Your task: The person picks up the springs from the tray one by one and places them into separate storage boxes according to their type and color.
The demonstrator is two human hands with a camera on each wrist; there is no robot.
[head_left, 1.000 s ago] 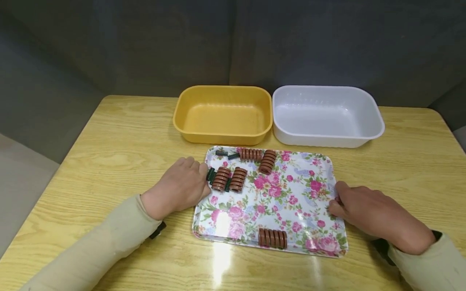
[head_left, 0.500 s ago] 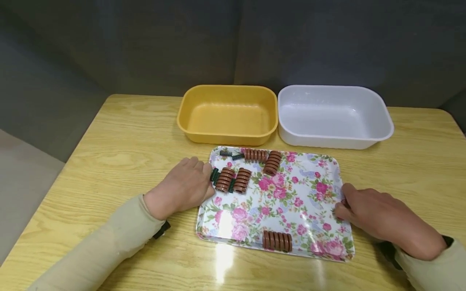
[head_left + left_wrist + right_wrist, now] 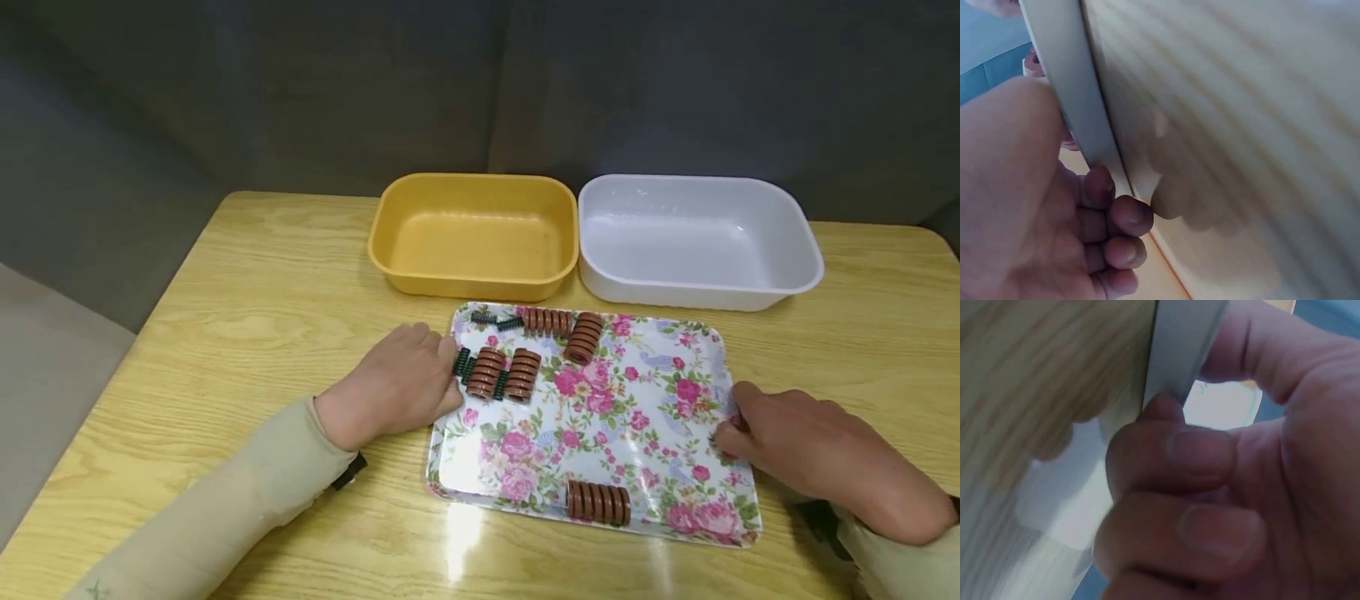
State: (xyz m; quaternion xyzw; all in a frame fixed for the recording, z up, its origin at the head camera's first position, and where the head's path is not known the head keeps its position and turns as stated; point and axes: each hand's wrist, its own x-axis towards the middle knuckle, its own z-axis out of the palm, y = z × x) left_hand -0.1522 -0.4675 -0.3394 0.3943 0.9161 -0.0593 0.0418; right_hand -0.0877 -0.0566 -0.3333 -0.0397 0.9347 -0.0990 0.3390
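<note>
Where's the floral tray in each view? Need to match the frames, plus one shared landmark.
Head: the floral tray lies right of lower centre, patterned face up.
Left wrist: the floral tray is a pale slanting band, upper left, seen from the side.
Right wrist: the floral tray is a greyish band, top centre.
Shared landmark: the wood-grain table, at right in left wrist, at left in right wrist.

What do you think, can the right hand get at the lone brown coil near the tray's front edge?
Probably yes: nothing visible stands between the right hand and the lone brown coil. But that hand's fingers grip the tray at its right edge, so they'd likely need to let go.
</note>
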